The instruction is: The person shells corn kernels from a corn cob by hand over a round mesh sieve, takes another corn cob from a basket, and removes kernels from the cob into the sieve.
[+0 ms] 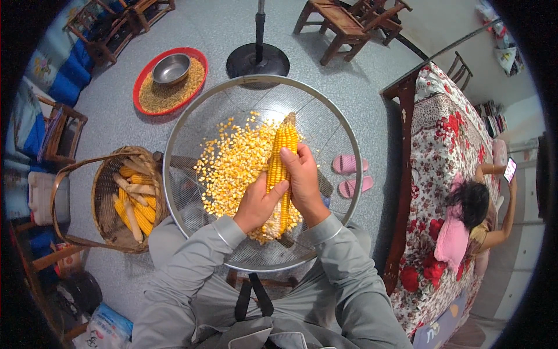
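Upright between my hands is an ear of dried yellow corn (pixel 285 138), its tip pointing away from me and part of its lower end stripped pale. My left hand (pixel 259 200) is closed around its left side, thumb pressed on the kernels. Higher on the right side, my right hand (pixel 303 180) grips it too, thumb laid across the rows. Beneath both hands is a wide round mesh sieve (pixel 343 131) with a metal rim. Loose yellow and whitish corn kernels (pixel 229 166) are heaped in its left and middle part.
Left of the sieve stands a wicker basket (pixel 103 200) of corn ears and bare cobs. A red tray (pixel 139 87) of grain holds a metal bowl (pixel 171 70). Beyond are a black stand base (pixel 257 60) and wooden chairs. Pink slippers (pixel 350 164) and a bed with a person (pixel 471 209) are right.
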A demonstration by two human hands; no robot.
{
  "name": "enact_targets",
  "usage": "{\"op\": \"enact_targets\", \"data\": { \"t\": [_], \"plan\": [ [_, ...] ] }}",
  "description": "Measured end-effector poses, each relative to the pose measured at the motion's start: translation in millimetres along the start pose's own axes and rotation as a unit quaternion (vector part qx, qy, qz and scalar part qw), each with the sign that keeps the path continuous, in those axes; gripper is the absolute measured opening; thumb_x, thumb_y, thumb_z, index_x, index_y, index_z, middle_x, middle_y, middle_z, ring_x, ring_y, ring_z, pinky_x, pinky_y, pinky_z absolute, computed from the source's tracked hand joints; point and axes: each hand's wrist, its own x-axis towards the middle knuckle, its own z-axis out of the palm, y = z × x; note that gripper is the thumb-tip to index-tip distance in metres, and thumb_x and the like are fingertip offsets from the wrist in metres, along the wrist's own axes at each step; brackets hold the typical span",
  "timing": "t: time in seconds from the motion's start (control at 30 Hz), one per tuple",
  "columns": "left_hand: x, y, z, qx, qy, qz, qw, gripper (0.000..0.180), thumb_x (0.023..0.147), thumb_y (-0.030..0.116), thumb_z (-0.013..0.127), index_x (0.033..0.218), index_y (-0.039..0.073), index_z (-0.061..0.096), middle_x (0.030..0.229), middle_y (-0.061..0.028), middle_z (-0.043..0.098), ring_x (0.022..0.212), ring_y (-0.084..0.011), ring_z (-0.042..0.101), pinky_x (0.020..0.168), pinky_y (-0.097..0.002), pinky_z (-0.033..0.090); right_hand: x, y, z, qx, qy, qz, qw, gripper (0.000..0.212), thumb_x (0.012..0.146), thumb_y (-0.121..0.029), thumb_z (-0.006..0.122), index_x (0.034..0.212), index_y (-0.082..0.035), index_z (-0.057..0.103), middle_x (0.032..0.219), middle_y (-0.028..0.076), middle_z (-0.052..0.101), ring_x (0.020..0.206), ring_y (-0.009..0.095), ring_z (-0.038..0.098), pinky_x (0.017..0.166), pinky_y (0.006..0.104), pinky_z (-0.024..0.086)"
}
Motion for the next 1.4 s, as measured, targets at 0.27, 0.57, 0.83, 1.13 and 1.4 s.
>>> {"op": "enact_targets", "data": {
  "t": [0.27, 0.57, 0.83, 1.13, 1.4],
  "plan": [
    [0.9, -16.8, -0.4, -0.094, -0.039, -0.033, 0.994, 0.037, 0.095, 0.023, 0.054, 0.123, -0.002, 0.051, 0.106, -0.0119, 0.063, 0.092, -0.0223, 0.062, 0.082, -0.0354, 0.049, 1.3, 3.1, -3.7, -0.032, 0.0, -0.024, 0.999, 0.033, 0.093, -0.015, 0.064, 0.116, 0.0, 0.045, 0.101, 0.007, 0.061, 0.085, 0.01, 0.059, 0.073, 0.0257, 0.05],
    [-6.3, 23.6, -5.5, -0.321, -0.199, -0.199, 0.904, 0.037, 0.093, 0.018, 0.06, 0.123, 0.0, 0.048, 0.098, -0.0076, 0.062, 0.084, -0.0134, 0.062, 0.071, -0.0277, 0.053, 10.5, -16.2, -19.4, 0.106, 0.018, 0.038, 0.993, 0.036, 0.103, -0.032, 0.044, 0.118, -0.001, 0.049, 0.099, 0.015, 0.064, 0.09, 0.022, 0.065, 0.081, 0.0351, 0.054],
    [-0.1, 21.2, -9.7, -0.262, -0.085, -0.142, 0.951, 0.046, 0.086, 0.008, 0.065, 0.128, 0.001, 0.047, 0.105, -0.006, 0.061, 0.091, -0.0144, 0.061, 0.078, -0.0288, 0.052, 2.3, -6.5, -5.2, 0.024, -0.074, 0.065, 0.995, 0.034, 0.098, -0.024, 0.055, 0.122, 0.0, 0.048, 0.107, 0.008, 0.061, 0.096, 0.018, 0.062, 0.085, 0.0318, 0.052],
    [2.2, 19.6, -16.9, -0.283, -0.083, -0.196, 0.935, 0.04, 0.085, 0.008, 0.065, 0.121, 0.003, 0.049, 0.104, -0.006, 0.06, 0.08, -0.0153, 0.063, 0.07, -0.0316, 0.055, 2.4, -10.3, -15.7, 0.005, -0.161, 0.077, 0.984, 0.045, 0.089, -0.008, 0.065, 0.13, 0.002, 0.046, 0.114, 0.006, 0.061, 0.103, 0.012, 0.059, 0.09, 0.0277, 0.048],
    [3.1, 24.9, -21.8, -0.347, -0.146, -0.237, 0.896, 0.031, 0.086, 0.018, 0.065, 0.11, 0.003, 0.052, 0.081, -0.0095, 0.064, 0.065, -0.0188, 0.064, 0.06, -0.0314, 0.054, 5.7, -19.4, -23.5, 0.192, -0.15, 0.161, 0.956, 0.061, 0.089, -0.02, 0.068, 0.138, 0.002, 0.039, 0.128, 0.015, 0.057, 0.118, 0.023, 0.057, 0.101, 0.0366, 0.046]
  ]
}}
